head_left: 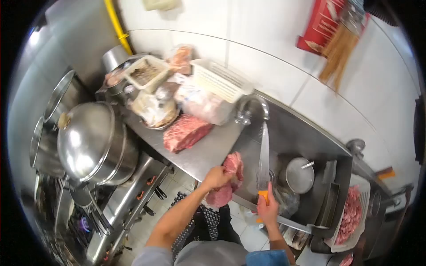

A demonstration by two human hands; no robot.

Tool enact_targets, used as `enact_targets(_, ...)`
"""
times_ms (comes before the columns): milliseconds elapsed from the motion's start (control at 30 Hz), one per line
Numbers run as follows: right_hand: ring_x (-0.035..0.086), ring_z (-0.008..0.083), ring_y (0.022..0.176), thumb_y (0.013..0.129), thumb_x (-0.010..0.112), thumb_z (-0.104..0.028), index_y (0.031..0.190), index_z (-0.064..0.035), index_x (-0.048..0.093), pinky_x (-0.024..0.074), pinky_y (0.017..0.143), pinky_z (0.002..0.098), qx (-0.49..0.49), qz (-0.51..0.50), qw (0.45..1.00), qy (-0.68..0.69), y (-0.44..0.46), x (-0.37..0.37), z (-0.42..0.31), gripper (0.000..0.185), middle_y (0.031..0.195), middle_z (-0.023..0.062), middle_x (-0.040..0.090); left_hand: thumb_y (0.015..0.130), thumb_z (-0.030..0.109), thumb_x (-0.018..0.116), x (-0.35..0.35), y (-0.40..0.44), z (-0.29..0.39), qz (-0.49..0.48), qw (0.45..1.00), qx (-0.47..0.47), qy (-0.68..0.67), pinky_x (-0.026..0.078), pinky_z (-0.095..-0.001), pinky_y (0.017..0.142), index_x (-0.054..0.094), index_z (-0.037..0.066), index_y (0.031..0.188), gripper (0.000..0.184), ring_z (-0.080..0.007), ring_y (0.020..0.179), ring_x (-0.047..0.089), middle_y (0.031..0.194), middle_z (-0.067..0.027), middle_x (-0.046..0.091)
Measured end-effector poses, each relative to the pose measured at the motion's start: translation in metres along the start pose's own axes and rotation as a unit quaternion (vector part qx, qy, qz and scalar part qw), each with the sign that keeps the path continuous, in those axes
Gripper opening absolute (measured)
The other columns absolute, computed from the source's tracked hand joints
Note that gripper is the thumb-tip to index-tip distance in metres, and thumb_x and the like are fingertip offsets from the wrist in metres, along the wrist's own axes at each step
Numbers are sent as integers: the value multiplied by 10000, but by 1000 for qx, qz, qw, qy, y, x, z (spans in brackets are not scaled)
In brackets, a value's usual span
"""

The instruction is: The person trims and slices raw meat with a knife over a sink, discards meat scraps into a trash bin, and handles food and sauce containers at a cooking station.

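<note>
My left hand (217, 178) grips a piece of raw red meat (220, 196) at the near edge of the steel counter (213, 148). In my right hand (267, 208) is a long knife (264, 155) with an orange handle, its blade pointing up toward the faucet (254, 106) and over the sink (293, 128). The knife and the held meat are apart. A larger marbled block of meat (186, 133) lies on the counter beyond my left hand.
Behind the meat block are a bagged item (202, 104), a white basket (222, 82) and a tray (146, 73). The sink holds a round metal bowl (300, 175). Large lidded pot (86, 142) at left; basket of cut meat (366, 199) at right.
</note>
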State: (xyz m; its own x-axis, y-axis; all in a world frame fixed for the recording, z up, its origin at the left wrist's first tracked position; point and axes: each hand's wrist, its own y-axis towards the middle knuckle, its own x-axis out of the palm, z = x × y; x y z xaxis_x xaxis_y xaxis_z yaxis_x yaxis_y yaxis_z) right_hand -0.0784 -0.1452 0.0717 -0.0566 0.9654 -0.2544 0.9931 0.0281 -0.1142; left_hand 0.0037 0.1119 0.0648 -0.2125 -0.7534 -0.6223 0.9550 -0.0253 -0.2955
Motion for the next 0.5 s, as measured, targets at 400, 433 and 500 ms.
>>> enact_targets(400, 455, 92, 446, 984, 495, -70, 1520, -129, 286, 370, 385, 258, 202, -53, 966, 149, -11, -106, -5, 579, 684, 34, 524, 868, 295, 612, 66, 69, 0, -31, 988, 63, 138, 497, -538, 837, 528, -40, 1181, 466, -494, 935, 614, 991, -322, 639)
enact_targets(433, 462, 95, 452, 983, 493, -70, 1519, -137, 290, 374, 387, 255, 205, -63, 966, 144, -10, -109, -3, 577, 695, 37, 528, 879, 312, 620, 74, 76, -1, -24, 991, 39, 125, 491, -537, 845, 518, -31, 1187, 472, -493, 941, 611, 1006, -323, 635)
enact_targets(500, 477, 101, 463, 983, 489, -71, 1518, -154, 299, 381, 392, 249, 212, -81, 965, 134, -12, -114, 1, 573, 717, 44, 537, 880, 287, 620, 88, 87, -2, 13, 997, 26, 69, 489, -542, 851, 502, -26, 1180, 450, -504, 950, 607, 980, -331, 633)
